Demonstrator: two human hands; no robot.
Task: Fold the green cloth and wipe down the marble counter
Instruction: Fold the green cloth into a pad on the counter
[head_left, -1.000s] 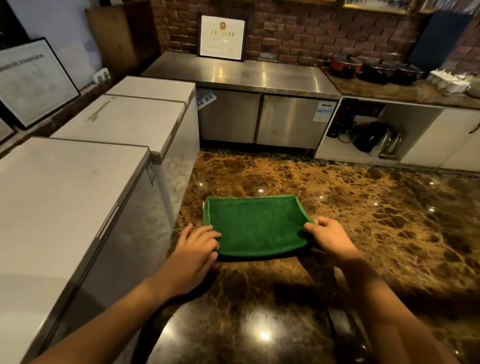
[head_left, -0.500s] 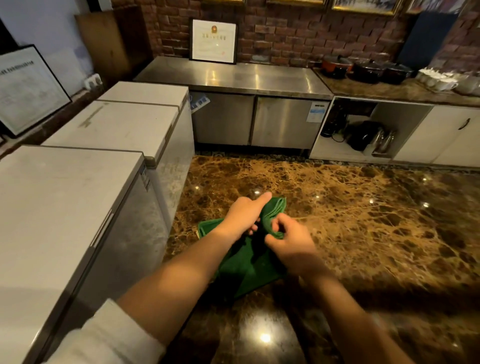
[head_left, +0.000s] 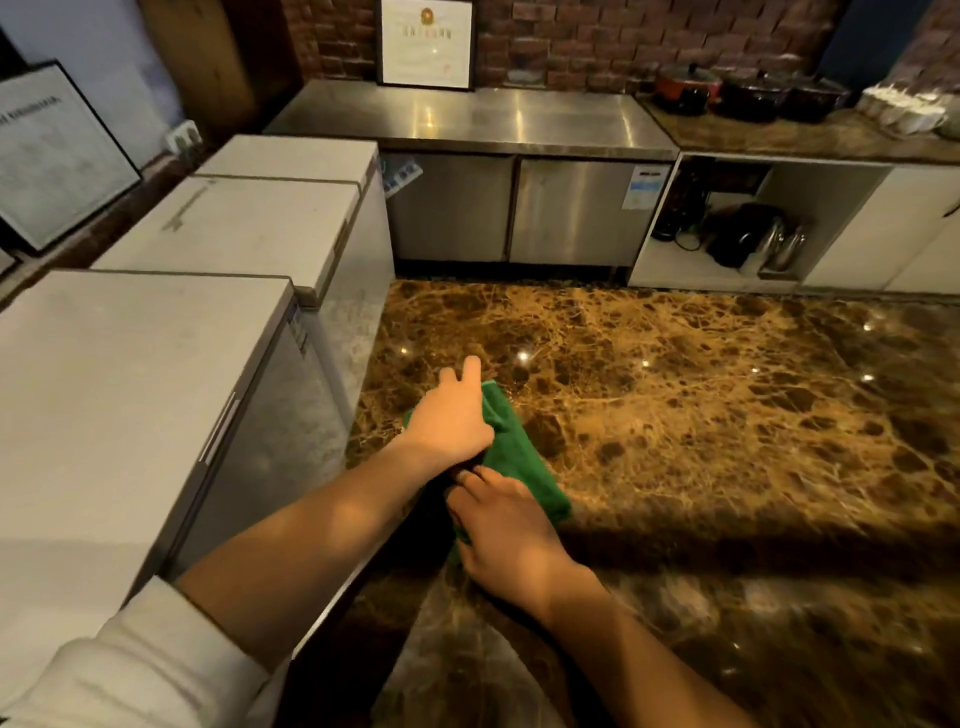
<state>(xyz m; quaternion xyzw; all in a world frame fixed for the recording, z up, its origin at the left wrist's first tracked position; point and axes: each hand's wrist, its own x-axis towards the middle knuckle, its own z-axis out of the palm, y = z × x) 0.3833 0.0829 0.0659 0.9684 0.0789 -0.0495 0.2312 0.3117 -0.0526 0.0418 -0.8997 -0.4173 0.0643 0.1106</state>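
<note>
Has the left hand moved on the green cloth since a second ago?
Yes. The left hand went from the green cloth's near-left edge toward the far side, farther up the marble counter.

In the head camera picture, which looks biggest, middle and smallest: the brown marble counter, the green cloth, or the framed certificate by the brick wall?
1. Brown marble counter, by far.
2 and 3. Green cloth and framed certificate look alike; hands cover part of the cloth, and the certificate stands farther away, so I won't rank them.
</note>
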